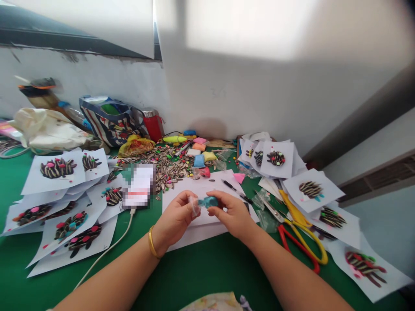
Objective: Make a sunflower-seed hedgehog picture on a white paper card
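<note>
Both my hands meet in front of me over a white sheet of paper (204,226). My left hand (175,218), with a gold bangle at the wrist, pinches a crumpled clear plastic wrapper (194,206). Between the thumb and fingers of my right hand (235,214) is a teal-blue lump of what looks like modelling clay (210,201). The lump stretches toward the wrapper and touches it; how far it sits inside, I cannot tell. A black pen (233,188) lies on the sheet just beyond my right hand.
Striped seeds (168,166) and coloured clay packets (199,160) lie at the back. Scissors (301,237) with red and yellow handles lie right. Seed-decorated papers (35,194) flank both sides. A phone (139,185) trails a white cable (121,235); a red flask (154,125) stands behind.
</note>
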`<state>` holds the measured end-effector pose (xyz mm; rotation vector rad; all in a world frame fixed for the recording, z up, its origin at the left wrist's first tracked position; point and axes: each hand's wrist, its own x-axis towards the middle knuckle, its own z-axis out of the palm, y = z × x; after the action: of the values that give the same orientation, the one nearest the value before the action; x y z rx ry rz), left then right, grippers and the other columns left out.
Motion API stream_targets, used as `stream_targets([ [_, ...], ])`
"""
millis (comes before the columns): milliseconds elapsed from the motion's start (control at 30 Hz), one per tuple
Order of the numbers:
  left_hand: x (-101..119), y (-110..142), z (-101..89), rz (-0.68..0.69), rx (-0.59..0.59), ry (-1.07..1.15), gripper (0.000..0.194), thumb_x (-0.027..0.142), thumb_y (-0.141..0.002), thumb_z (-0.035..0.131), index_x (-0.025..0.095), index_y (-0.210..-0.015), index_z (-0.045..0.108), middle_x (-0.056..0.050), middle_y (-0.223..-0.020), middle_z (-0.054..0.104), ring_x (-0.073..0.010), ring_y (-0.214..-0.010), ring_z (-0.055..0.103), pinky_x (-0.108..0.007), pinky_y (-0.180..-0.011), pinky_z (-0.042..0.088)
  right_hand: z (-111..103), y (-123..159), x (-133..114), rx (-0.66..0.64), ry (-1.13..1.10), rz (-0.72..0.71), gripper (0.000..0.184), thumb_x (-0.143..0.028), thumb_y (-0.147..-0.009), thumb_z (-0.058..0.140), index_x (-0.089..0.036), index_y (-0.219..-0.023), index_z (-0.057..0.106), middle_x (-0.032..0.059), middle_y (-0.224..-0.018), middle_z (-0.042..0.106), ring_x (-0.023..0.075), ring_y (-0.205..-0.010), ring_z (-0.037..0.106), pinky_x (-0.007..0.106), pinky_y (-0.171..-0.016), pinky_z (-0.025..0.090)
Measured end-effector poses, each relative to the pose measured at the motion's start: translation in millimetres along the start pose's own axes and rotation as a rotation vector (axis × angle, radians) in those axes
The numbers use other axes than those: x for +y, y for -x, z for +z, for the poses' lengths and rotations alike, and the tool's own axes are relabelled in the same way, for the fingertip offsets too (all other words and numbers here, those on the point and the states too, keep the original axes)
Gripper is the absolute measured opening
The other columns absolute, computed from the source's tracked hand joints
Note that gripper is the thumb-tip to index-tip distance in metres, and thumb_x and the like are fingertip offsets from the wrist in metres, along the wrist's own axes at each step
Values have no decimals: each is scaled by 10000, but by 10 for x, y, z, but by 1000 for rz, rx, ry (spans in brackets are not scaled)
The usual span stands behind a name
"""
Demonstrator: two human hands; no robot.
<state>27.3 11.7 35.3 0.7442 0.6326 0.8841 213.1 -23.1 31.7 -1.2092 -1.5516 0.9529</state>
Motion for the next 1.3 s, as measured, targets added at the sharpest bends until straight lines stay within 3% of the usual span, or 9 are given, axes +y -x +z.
stream_targets([
  [200,41,33,18,-128,-33,22,350,180,-734,773,233,-1037,607,-12,-849,639,-94,-683,579,-217,-646,450,-17,14,-34,-8,-60,5,272,-357,-885,609,-225,-1121,637,38,-929,686,150,-679,681,301,-661,548],
  [333,64,19,-15,-142,-70,42,288,179,-724,787,207,-974,648,-8,-827,640,-77,-649,557,-188,-593,423,-14,3,-56,-34,-161,66,275,-369,-876,621,-214,-1102,633,22,-847,679,149,-660,668,306,-650,545],
  [500,55,11,-52,-168,-72,68,231,197,-731,789,212,-914,650,-2,-834,632,-98,-717,585,-207,-650,443,-5,-21,-33,-53,-312,134,316,-369,-814,695,-210,-1076,618,6,-831,655,144,-682,644,321,-689,538],
  [833,66,48,-2,-158,-172,19,279,268,-707,813,189,-803,564,7,-781,573,-119,-735,578,-209,-622,383,38,-9,-71,-84,-461,165,309,-369,-736,770,-213,-956,620,-2,-853,651,144,-699,654,329,-703,560],
  [1133,-33,47,41,-115,-194,-46,336,334,-717,805,186,-790,512,12,-724,581,-127,-705,560,-245,-674,378,119,26,-102,-107,-432,185,252,-356,-728,774,-211,-857,613,-14,-777,667,160,-694,672,339,-700,564],
  [1300,8,26,0,-107,-157,-62,290,319,-744,782,185,-808,533,32,-690,531,-94,-631,494,-222,-610,335,51,7,-64,-99,-404,144,237,-349,-770,748,-206,-920,634,-10,-801,661,150,-693,668,319,-693,551],
])
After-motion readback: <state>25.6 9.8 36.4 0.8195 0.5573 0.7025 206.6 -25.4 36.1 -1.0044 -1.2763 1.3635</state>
